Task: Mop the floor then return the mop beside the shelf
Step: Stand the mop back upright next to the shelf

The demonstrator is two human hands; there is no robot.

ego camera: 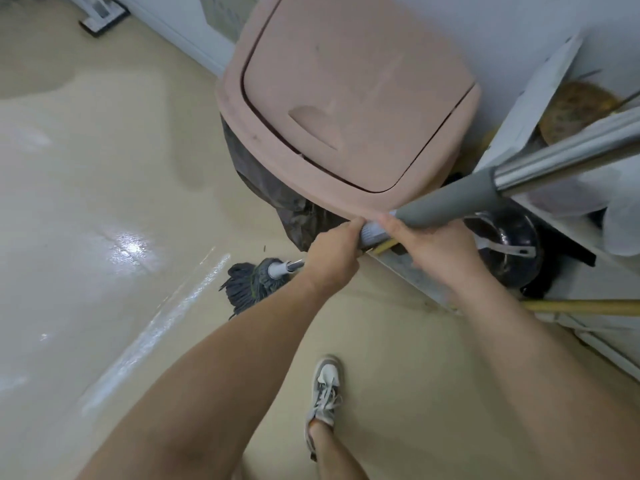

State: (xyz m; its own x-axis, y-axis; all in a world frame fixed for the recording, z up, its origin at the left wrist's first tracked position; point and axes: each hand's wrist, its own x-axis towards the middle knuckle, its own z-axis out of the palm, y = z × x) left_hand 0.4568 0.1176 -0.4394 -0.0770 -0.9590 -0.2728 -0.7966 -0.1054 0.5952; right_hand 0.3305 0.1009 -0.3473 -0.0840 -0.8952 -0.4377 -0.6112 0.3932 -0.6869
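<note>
Both hands' fingers (353, 226) gripping mop handle (446, 206), pink bin (346, 98) close ahead, shelf (540, 81) right

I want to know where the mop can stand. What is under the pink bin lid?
Under the pink bin lid a dark bin liner hangs out at the front edge. The bin body and its contents are covered by the lid.

You see a pink bin (349, 98) with a dark bag (263, 181) under its lid, a yellow stick (585, 307) lying nearby, a black pan (512, 251), and one sneaker (325, 393).
</note>
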